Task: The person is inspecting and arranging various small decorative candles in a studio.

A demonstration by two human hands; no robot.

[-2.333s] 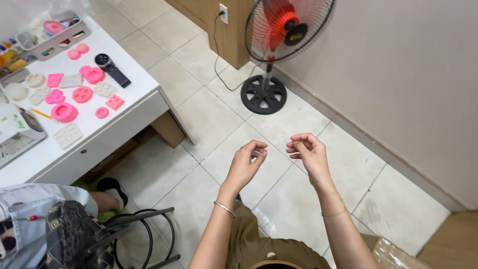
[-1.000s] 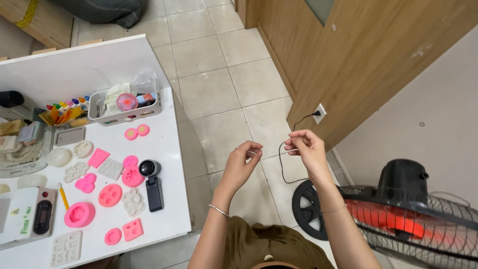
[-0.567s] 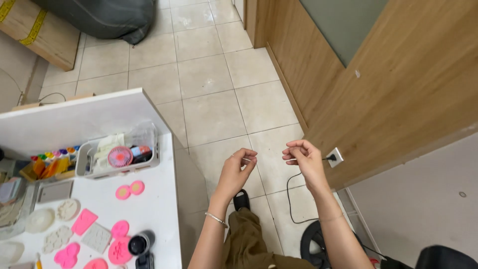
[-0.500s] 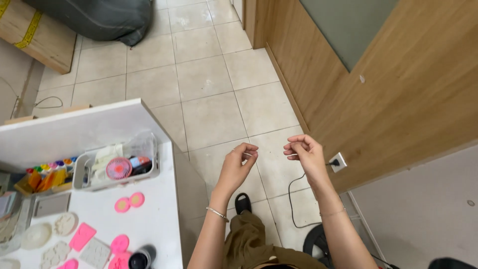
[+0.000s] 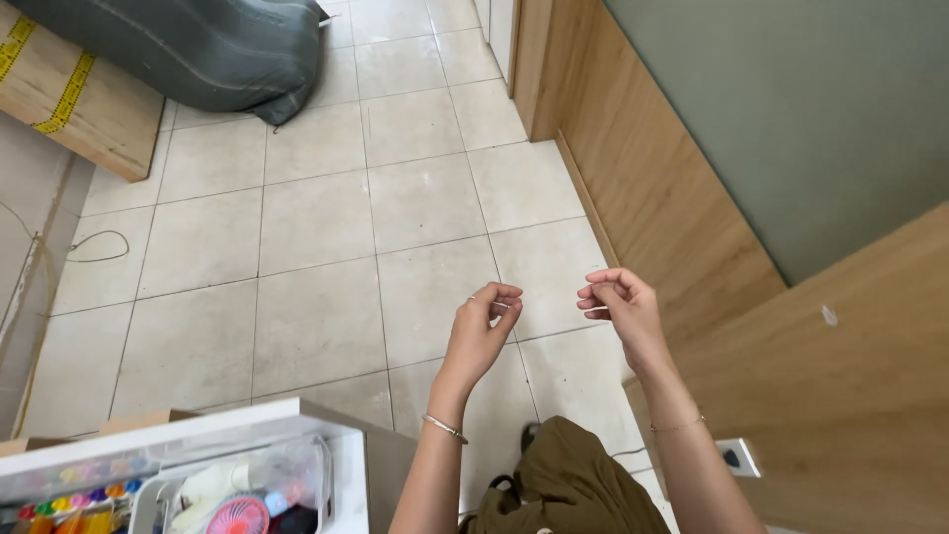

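Both of my hands are raised in front of me over the tiled floor (image 5: 316, 227), a short gap between them. My left hand (image 5: 482, 324) has its fingers curled and its thumb pressed to the fingertips. My right hand (image 5: 619, 303) is pinched the same way, facing the left one. A short pale sliver shows at each pinch, like the ends of a thin strand; the stretch between the hands is too fine to make out. A thin bracelet sits on each wrist. My olive-clad legs (image 5: 568, 485) are below.
A white table corner (image 5: 237, 420) at lower left carries a clear plastic tray (image 5: 237, 489) with a pink round piece and small paint pots. A grey bag (image 5: 188, 44) and a taped cardboard box (image 5: 69, 94) lie at upper left. Wooden panelling (image 5: 682, 218) with a wall socket (image 5: 736, 457) runs along the right.
My view has swung away from the fan and table toward the far floor and wall. My hands have kept the same pinched pose, drifting slightly apart.
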